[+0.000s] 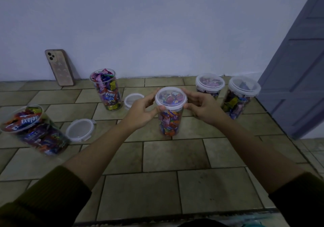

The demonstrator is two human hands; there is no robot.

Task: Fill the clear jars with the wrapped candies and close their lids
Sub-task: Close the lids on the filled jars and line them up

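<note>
Candy jar at centre of tiled surface, lid on top. Left hand & right hand both curl round lid rim. Risk: uneven press, so lid seats crooked, clips not catch, or tall jar tips.

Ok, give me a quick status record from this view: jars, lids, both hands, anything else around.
centre jar: upright, full of candies, lid on top; latches cannot be told
left hand: grips centre jar at lid rim
right hand: grips opposite side of rim
closed jars: rear right jar, far right jar, both lidded
open jars: rear left jar, near left jar, both filled, no lids
loose lids: far lid, near lid, lying on the tiles
other: phone leaning against wall
</note>
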